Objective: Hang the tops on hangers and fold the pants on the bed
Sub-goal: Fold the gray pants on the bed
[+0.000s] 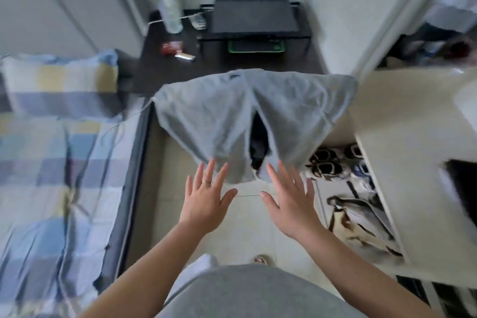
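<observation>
Reaching forward palms down, the left hand (206, 196) and the right hand (289, 199) are both released, fingers straight and fanned, gripping nothing. Their fingertips lie right at the near hem of the grey pants (219, 116), though the blur hides whether they touch the cloth. The pants are spread wide above the floor, two legs toward the person and the waistband on the far side, with a dark gap between the legs. What bears them is not visible, and they may be in the air. Flat, open hands like these suit catching or smoothing cloth rather than pinching it, so I judge the folding not yet begun. The bed (51, 162), with its checked cover, lies just to the left, handy as the folding surface. To the right stands a white cabinet (402, 124), with shoes (325, 162) on its low shelf.
</observation>
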`<state>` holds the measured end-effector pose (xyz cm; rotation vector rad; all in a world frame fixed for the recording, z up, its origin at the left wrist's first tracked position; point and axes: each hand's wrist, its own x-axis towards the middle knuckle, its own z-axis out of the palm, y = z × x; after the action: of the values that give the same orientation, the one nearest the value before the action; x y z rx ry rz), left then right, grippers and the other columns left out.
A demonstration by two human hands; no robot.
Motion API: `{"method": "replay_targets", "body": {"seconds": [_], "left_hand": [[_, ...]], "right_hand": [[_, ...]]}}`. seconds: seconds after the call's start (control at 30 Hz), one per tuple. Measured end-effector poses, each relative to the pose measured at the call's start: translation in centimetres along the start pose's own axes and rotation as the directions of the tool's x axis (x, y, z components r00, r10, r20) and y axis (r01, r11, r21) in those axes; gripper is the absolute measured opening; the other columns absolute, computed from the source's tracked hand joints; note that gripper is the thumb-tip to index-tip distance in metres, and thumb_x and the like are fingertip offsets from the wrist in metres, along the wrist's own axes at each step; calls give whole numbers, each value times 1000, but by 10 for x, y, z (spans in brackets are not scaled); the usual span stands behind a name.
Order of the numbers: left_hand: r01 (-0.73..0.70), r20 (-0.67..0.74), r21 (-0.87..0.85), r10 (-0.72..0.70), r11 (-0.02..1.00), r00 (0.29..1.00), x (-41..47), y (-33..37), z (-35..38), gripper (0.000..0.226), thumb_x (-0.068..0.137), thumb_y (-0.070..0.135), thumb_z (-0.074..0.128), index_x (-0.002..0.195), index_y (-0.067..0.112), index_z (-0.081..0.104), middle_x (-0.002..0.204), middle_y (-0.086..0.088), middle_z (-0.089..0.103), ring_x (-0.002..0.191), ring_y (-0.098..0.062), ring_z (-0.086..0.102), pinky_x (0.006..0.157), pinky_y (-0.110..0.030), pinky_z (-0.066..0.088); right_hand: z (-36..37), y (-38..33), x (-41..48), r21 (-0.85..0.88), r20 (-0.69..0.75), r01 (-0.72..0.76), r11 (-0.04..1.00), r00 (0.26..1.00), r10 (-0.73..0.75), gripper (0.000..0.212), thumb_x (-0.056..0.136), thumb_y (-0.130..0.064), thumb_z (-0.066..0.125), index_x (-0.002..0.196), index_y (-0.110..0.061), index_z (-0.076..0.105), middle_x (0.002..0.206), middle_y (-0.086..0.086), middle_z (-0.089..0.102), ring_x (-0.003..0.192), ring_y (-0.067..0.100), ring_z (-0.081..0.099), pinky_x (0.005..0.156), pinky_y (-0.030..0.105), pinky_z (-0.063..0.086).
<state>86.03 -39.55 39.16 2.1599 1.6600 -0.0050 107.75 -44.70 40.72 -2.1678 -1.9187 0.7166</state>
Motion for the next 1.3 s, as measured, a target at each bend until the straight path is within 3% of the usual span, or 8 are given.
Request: {"method": "replay_targets", "body": {"seconds": [0.33, 0.57, 0.9, 1.07, 1.3], "left_hand": [[392, -157, -137, -411, 910, 898, -179, -176, -24, 82, 83, 78, 2, 157, 45, 3, 168, 7, -9, 154, -20, -13, 123, -48, -3], [590, -192, -211, -625, 779, 757, -336, -298, -13, 68, 98, 69, 20, 158, 45, 1, 168, 6, -10, 154, -21, -14, 123, -48, -3], [799, -117, -408, -894, 441, 433, -513, -381, 27, 72, 92, 74, 15, 157, 46, 6, 169, 5, -6, 155, -20, -8, 123, -49, 4], [816, -67, -523, -966, 246, 248, -554, -409, 40, 66, 99, 65, 29, 158, 43, 11, 169, 5, -4, 155, -21, -6, 124, -50, 4], [797, 11, -602, -998, 43, 62, -576, -455, 43, 66, 100, 63, 30, 159, 40, 12, 169, 4, -1, 155, -21, -7, 123, -50, 5]], "right_hand": [[93, -204, -38, -69, 218, 411, 909, 895, -388, 64, 102, -58, 31, 157, -44, 2, 168, -11, -7, 154, 16, -11, 121, 54, -5], [195, -341, -114, -62, 332, 604, 794, 763, -555, 65, 101, -60, 28, 156, -46, -1, 168, -13, -8, 154, 15, -10, 120, 54, -6], [299, -474, -201, -29, 574, 822, 569, 480, -664, 65, 100, -63, 26, 155, -48, -6, 166, -16, -13, 152, 11, -18, 120, 50, -13], [332, -528, -212, -5, 648, 897, 442, 340, -682, 65, 101, -62, 27, 155, -49, -6, 167, -15, -11, 153, 14, -14, 120, 53, -10], [381, -613, -196, 60, 677, 954, 292, 176, -715, 65, 100, -61, 30, 157, -46, 2, 168, -13, -5, 154, 15, -8, 120, 55, -6]]}}
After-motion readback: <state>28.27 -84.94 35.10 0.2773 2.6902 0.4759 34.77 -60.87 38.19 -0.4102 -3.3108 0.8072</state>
